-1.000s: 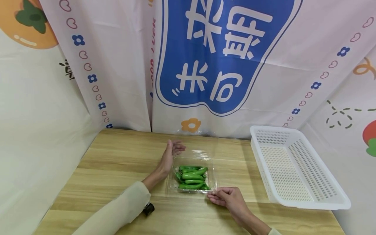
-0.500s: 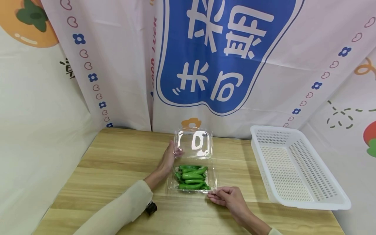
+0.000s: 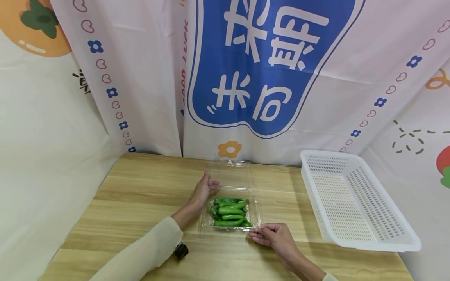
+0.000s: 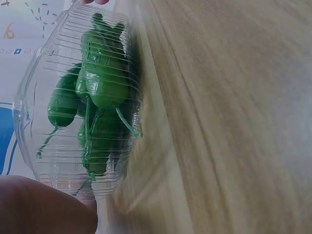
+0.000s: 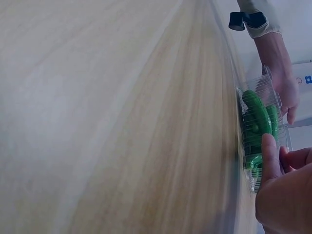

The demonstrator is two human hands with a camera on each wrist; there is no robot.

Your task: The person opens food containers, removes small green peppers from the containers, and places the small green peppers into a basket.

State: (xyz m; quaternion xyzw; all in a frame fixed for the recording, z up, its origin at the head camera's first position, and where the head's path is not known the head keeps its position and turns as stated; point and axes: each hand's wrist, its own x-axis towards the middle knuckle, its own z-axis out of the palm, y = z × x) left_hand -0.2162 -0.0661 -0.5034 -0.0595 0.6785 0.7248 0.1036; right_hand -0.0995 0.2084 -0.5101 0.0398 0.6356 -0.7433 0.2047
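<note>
A clear plastic clamshell box (image 3: pixel 256 212) lies on the wooden table with its lid (image 3: pixel 232 175) folded back toward the backdrop. Several green chili peppers (image 3: pixel 230 210) fill the base; the left wrist view shows them through the ribbed wall. My left hand (image 3: pixel 201 191) is at the back left corner by the hinge, fingers extended behind the box and partly seen through the plastic. At the front right corner, my right hand (image 3: pixel 275 238) pinches the rim between thumb and fingers. The right wrist view has its index finger (image 5: pixel 269 156) along the box's front.
A white perforated plastic basket (image 3: pixel 318 218) stands at the right of the table (image 3: pixel 140 199). A printed cloth backdrop (image 3: pixel 151 97) rises right behind the table's far edge. A small black device (image 3: pixel 181 250) is strapped at my left wrist.
The lid, tilted up with bright glare half a second ago, now leans farther back and lower. My left hand has shifted slightly down toward the hinge. The right hand has stayed put.
</note>
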